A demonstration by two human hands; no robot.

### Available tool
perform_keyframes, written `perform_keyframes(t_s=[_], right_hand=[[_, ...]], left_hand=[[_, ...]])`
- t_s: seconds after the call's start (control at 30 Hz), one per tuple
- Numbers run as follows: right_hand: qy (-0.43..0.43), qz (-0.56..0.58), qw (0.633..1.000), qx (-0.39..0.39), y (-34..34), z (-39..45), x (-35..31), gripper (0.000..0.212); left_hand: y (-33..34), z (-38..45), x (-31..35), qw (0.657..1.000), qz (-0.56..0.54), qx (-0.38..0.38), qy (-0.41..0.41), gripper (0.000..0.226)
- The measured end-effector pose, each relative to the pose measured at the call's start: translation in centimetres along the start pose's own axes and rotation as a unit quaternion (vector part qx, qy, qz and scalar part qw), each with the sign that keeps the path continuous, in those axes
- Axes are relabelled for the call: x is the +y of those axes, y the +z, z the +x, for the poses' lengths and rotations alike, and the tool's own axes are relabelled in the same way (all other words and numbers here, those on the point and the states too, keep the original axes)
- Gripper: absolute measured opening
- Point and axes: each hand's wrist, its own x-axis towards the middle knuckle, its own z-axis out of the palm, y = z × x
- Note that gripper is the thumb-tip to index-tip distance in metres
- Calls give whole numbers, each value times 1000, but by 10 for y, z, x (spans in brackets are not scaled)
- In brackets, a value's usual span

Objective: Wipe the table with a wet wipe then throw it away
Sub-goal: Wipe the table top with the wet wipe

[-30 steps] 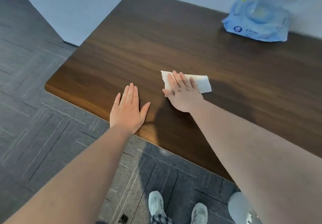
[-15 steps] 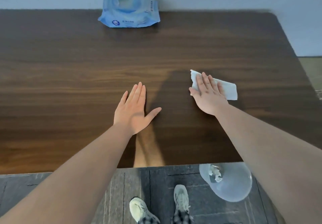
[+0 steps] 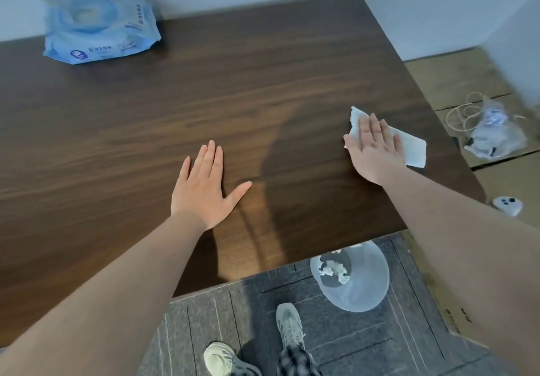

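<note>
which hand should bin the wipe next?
Right. The right hand lies flat on the wipe, and the bin sits below the table edge on that side. The left hand is bare.

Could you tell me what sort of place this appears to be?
Probably an office or spare room: a wooden table against a plain wall, grey carpet tiles, and cardboard boxes on the floor beside it.

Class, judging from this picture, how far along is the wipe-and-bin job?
Done: a wipe is out of the blue wet-wipe pack. In hand: the right hand presses the white wet wipe flat on the dark wooden table; the left hand rests flat. Left: dropping it in the translucent plastic bin.
</note>
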Motion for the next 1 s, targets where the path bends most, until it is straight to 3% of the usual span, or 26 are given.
perform_keyframes(t_s=[0.27,0.43,0.7,1.0], right_hand=[[6,4,1000,-11,2,-8,-18,64],[-43,-7,999,-19,13,-28,-67,64],[-189,-63,979,-38,52,-77,-201,64],[-397,-112,909,-64,115,-164,-390,63]], left_hand=[[-4,-10,-10,1000,-21,-7,-6,91],[-4,-43,-58,998,-38,-8,-47,90],[10,-135,-188,979,-36,-14,-202,95],[25,-251,-331,926,-61,-24,-373,101]])
